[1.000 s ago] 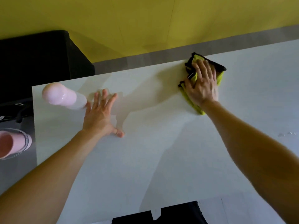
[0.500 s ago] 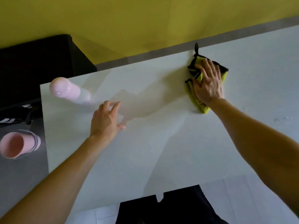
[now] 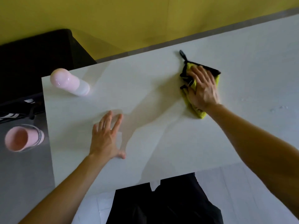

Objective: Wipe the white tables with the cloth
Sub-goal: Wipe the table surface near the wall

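The white table (image 3: 153,143) fills the middle of the head view. A yellow-green cloth (image 3: 199,113) with a black edge and a black loop lies bunched on it toward the far right. My right hand (image 3: 203,88) presses flat on the cloth, fingers straight and spread. My left hand (image 3: 107,136) rests flat on the bare tabletop near the middle left, fingers spread, holding nothing. A few water drops (image 3: 281,108) sit on the table to the right of the cloth.
A pink and clear bottle (image 3: 69,84) stands near the table's far left corner. Off the left edge, on the grey floor, stands a pink cup (image 3: 22,138). A black cabinet (image 3: 37,59) and a yellow wall (image 3: 145,20) lie behind.
My right hand has slid the cloth a little toward me from the far edge, trailing its black loop. My left hand has drawn back toward me, away from the bottle.
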Tool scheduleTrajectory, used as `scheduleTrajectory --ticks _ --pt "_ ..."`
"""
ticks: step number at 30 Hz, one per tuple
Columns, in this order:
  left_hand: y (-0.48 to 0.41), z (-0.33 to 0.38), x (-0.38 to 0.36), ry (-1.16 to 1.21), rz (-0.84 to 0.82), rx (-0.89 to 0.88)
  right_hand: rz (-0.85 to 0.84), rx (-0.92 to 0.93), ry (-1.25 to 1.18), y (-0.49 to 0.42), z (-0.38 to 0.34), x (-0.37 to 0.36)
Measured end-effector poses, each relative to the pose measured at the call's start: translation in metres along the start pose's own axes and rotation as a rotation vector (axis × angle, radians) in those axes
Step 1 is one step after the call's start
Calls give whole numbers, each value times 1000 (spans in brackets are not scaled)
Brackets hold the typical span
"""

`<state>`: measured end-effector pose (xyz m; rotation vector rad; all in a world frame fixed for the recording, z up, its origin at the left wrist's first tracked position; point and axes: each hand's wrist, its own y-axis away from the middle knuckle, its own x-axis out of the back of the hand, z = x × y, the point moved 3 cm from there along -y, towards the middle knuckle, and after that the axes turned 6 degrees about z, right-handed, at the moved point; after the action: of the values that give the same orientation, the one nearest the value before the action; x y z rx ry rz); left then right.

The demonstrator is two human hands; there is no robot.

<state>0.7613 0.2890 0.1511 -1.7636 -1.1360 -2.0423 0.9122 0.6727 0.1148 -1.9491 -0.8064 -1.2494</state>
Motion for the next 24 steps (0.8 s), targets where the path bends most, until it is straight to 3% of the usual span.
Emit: scheduleTrajectory --ticks 2,4,6,8,10,12,15,18,21,24 --pt "-2 1 2 -9 18 2 19 -109 23 -2 8 1" --pt "0 -1 -1 -11 19 -1 52 -143 -34 26 -46 -12" --pt "-1 -3 -3 -6 58 0 -31 55 -150 80 -134 -36" --pt "-1 -3 -8 2 44 -6 -262 416 -213 132 -208 -46" --pt "-2 0 -4 0 23 18 -317 596 -266 138 -209 -43" --pt "-2 3 0 -18 6 19 -216 483 -227 107 -156 -34" --pt "-2 2 0 -32 15 17 11 123 -65 45 -42 -8" --pt "-2 3 4 -33 4 21 65 -73 37 19 4 5" --pt "-1 4 3 -18 0 19 32 -85 -42 72 -72 -11" --pt "0 1 -2 -19 -7 12 -235 299 -139 174 -192 -27"
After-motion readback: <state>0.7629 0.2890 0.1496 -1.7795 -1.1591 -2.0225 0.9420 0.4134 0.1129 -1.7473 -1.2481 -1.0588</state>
